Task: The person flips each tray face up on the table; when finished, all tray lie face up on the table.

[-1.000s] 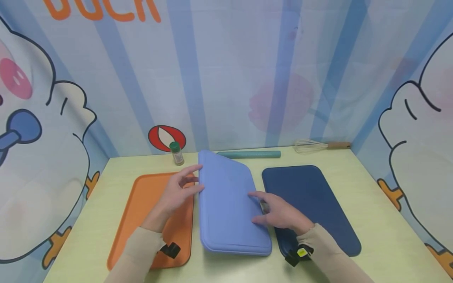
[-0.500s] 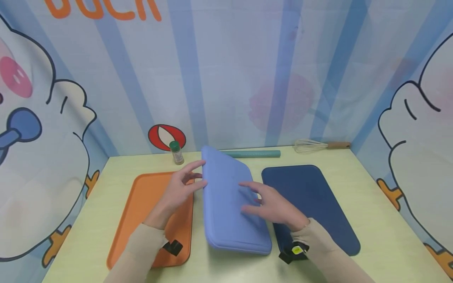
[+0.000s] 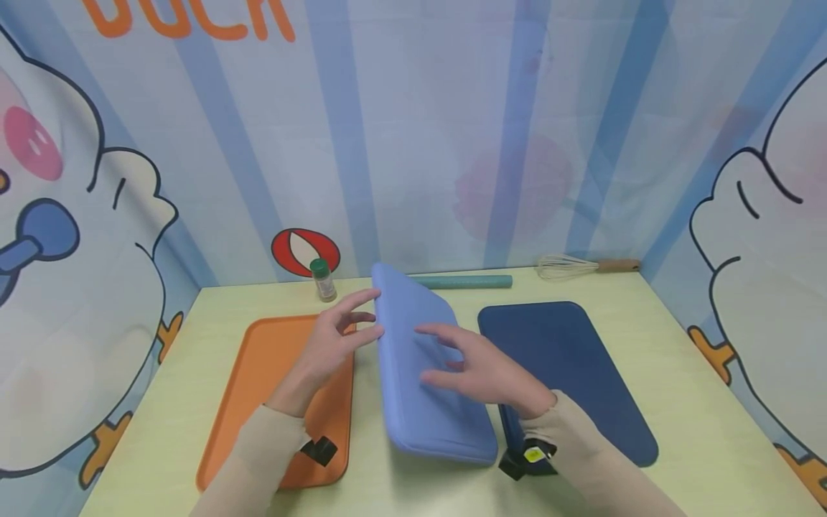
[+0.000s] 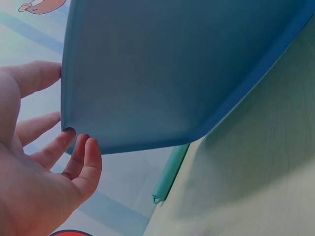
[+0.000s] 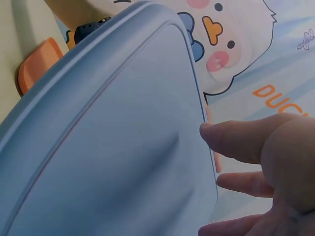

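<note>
A light blue tray stands tilted mid-table, its left long edge raised and its right edge low. My left hand grips that raised edge; in the left wrist view, the left hand has some fingertips curled round the rim onto the hollow side. My right hand is over the tray's flat back with fingers spread, gripping nothing. In the right wrist view, the right hand overlaps the tray's edge, and whether the fingertips touch it I cannot tell.
An orange tray lies at left and a dark blue tray at right. Along the back are a green-capped jar, a teal rod-like thing and a wooden-handled whisk. A printed curtain hangs behind the table.
The light blue tray has tipped steeper, its left edge rising and shifting right with my left hand. My right hand has left its right edge and moved left over its back.
</note>
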`<state>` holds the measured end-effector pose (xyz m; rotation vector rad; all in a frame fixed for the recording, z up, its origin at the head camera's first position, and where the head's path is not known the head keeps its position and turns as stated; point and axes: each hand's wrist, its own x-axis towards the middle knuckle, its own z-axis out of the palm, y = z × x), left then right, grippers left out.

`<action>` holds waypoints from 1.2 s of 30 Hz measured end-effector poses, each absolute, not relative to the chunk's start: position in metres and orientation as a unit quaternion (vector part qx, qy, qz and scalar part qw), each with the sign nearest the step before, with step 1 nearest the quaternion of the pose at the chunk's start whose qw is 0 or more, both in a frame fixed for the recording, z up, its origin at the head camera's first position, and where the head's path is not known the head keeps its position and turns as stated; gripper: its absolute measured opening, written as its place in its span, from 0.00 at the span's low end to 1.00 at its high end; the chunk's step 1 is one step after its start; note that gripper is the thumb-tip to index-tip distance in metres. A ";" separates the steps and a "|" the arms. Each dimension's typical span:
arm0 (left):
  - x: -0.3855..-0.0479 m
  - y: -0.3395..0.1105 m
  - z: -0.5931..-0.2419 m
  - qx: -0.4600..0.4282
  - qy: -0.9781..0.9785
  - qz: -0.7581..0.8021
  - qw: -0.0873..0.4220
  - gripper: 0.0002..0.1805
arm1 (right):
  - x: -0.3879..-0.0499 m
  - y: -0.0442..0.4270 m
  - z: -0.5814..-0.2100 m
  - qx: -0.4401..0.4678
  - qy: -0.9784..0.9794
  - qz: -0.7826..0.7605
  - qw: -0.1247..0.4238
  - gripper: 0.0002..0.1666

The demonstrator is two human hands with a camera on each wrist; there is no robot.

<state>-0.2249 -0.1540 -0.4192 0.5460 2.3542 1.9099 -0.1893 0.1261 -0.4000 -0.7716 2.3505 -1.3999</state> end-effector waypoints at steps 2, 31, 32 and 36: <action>-0.225 -0.153 -0.418 0.179 0.765 0.618 0.029 0.31 | -0.189 0.124 -0.397 -0.271 0.814 -0.490 0.155 0.41; -0.229 -0.140 -0.397 0.182 0.773 0.608 0.009 0.28 | -0.188 0.115 -0.363 -0.313 0.793 -0.488 0.189 0.42; -0.229 -0.139 -0.396 0.180 0.774 0.607 0.008 0.28 | -0.188 0.114 -0.362 -0.318 0.793 -0.485 0.187 0.41; -0.230 -0.136 -0.392 0.184 0.773 0.607 0.001 0.28 | -0.188 0.113 -0.356 -0.336 0.798 -0.465 0.181 0.40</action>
